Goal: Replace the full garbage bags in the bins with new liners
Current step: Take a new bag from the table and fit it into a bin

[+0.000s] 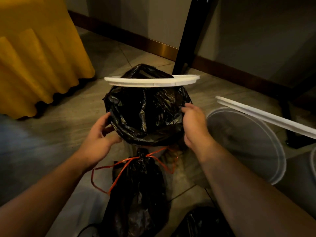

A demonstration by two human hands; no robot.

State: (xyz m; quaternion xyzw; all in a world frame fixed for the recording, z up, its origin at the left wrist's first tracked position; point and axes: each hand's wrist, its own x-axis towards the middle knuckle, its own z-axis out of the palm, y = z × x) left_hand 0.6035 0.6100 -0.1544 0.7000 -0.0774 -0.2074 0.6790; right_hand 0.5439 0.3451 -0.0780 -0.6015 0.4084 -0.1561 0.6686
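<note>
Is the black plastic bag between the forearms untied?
No, the black plastic bag has an orange string knotted round its neck.

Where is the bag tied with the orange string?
In the head view, the tied bag sits on the floor at bottom centre, just below the open black liner between the left hand and right hand.

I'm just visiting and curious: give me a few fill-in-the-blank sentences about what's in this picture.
1. The left hand and the right hand hold the rim of a ____ liner.
2. The full bag nearest the camera is tied with ____ string.
3. The cloth hanging at the left is ____ in colour.
4. A ____ ring stands over the liner's far side.
Missing words: black; orange; yellow; white.
</note>
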